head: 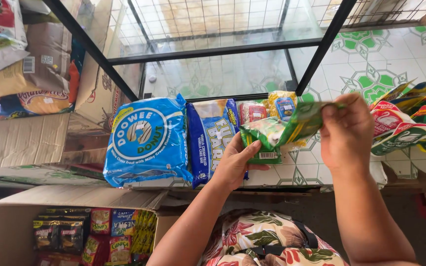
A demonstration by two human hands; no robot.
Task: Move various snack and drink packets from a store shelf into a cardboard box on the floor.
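Glass shelf (351,64) with black metal frame fills the far half of the view; green-patterned tile floor shows through it.

Cardboard box (6,216), open, near left below the shelf edge. Small snack packets (94,231) stand packed inside it, dark, red and yellow ones side by side.

Flat cardboard sheets (20,140) lie left of the shelf, with a stack of large bags (6,54) at far left above them.

Big blue snack bag (146,143) stands upright at the near edge of the shelf, left of centre. Just right of it, touching, a narrower blue bag (210,135) with yellow lettering.

Behind the hands, smaller packs: a red pack (252,112) and a yellow and blue pack (283,104), side by side on the shelf.

Far right on the shelf: a pile of red, green and yellow packets (410,123), overlapping, some tilted.

Left hand (235,165), palm up, fingers curled under a strip of green packets (272,135), thumb pressing on its lower end. The strip is held in the air over the near edge of the shelf, in front of the red pack, between the narrow blue bag and the right-side pile.

Right hand (346,133) pinches the upper end of the same green strip between thumb and fingertips, closed on it, lifting that end up and to the right.

Floral-print clothing (267,241) of the person shows at near centre bottom.
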